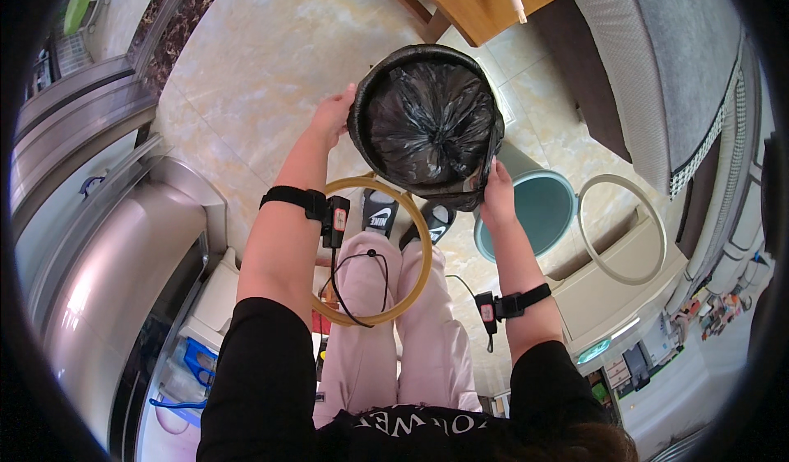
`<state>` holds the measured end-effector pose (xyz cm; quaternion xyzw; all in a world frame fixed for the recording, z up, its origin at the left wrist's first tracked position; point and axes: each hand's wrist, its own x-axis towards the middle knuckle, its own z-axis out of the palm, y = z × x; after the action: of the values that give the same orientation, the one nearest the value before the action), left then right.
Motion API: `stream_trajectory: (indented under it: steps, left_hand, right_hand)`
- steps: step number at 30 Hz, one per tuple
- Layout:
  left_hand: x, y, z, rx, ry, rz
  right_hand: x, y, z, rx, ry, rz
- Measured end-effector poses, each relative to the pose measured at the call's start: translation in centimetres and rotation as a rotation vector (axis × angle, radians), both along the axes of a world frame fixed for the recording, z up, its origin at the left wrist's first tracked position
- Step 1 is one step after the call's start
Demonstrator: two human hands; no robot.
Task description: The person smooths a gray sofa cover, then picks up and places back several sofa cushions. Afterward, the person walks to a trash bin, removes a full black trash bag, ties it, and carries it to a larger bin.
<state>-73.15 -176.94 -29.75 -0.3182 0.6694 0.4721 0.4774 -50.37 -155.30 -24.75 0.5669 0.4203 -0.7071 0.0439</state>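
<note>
A round bin lined with a black plastic bag (431,123) is held up before me, the bag folded over its rim. My left hand (335,113) grips the rim on the left. At the lower right, my right hand (498,194) holds the rim and the bag's edge. Beneath the bin, a tan ring (425,240) hangs attached, apparently its hinged lid frame. Right of my right hand stands a grey-green bin (524,212), uncovered, with a pale ring (659,240) hinged out from its side. The bottom of the lined bin is hidden.
A wooden table (487,6) stands at the top, beside a grey-covered sofa or bed (684,80) on the right. A beige cabinet or box (622,295) lies right of the grey-green bin. Metal door tracks (80,110) run along the left. My slippered feet are below the lined bin.
</note>
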Motion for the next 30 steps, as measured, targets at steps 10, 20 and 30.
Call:
stream_trajectory:
  steps: [10, 20, 30]
  left_hand:
    - [-0.1, -2.5, -0.1, 0.052, -0.025, -0.156]
    - [0.2, -0.9, 1.1, -0.057, 0.121, 0.166]
    - [-3.4, 3.4, 3.8, -0.016, 0.134, -0.103]
  right_hand:
    - [-5.0, -0.3, 6.3, -0.21, 0.276, 0.15]
    - [-4.2, 0.0, 4.2, -0.182, 0.144, 0.035]
    - [-4.3, 0.0, 5.6, -0.121, 0.197, 0.197]
